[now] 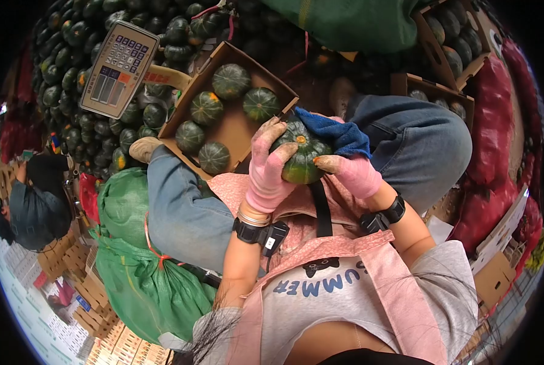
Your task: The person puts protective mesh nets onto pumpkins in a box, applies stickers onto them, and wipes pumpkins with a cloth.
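A small dark-green pumpkin with an orange patch around its stem is held up above my lap. My left hand, in a pink glove with stained fingertips, grips it from the left. On the other side my right hand, gloved the same way, presses its thumb on the pumpkin. A blue cloth is bunched at my right hand, against the pumpkin's far right side; the fingers underneath are mostly hidden. Just beyond my hands an open cardboard box holds several similar pumpkins.
A large heap of pumpkins fills the far left, with a scale display in front. Green sacks lie at my left, red net sacks at my right. More boxes stand far right. Another person is at the left.
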{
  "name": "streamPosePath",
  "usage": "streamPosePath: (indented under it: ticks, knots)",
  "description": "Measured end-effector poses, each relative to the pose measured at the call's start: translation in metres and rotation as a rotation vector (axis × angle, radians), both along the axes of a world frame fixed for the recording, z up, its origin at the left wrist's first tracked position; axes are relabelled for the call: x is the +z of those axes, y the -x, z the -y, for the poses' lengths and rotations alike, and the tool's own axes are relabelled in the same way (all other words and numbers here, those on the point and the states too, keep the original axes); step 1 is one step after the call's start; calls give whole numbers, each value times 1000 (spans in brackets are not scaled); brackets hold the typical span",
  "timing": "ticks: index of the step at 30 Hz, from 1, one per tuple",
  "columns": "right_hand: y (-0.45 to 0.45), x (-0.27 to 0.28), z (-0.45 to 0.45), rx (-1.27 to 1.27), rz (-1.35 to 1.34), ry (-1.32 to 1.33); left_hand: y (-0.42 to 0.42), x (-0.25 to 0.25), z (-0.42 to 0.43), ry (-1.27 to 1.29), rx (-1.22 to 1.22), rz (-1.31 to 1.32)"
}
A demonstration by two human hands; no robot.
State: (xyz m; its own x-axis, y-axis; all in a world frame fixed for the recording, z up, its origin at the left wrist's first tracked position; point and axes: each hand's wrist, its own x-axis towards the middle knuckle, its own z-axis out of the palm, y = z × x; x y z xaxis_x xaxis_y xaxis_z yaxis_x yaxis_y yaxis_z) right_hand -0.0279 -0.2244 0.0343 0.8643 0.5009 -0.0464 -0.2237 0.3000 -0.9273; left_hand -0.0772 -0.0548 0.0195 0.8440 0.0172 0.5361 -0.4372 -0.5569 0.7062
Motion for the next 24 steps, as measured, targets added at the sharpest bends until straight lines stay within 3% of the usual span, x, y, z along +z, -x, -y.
streamPosePath:
  ticks: [4,6,10,12,14,16,24]
  knots:
    - [-1,4,1,24,-1,40,1,-1,-2,-34,-11,4]
    - [1,6,1,-1,-126,50,-1,-1,-1,-87,-26,47]
    - [-2,4,1,-17,-70,57,-2,-4,3,-69,-16,42]
    - [-7,9,-1,-15,-433,-331,-3,-2,6,73,74,-20]
    - [-6,10,-1,0,-416,-336,-1,-6,6,93,90,-62]
    - [-3,15,-1,-6,-593,-451,-1,-12,8,326,46,-94]
    - [4,10,-2,-86,-496,-386,0,-4,7,415,3,-119]
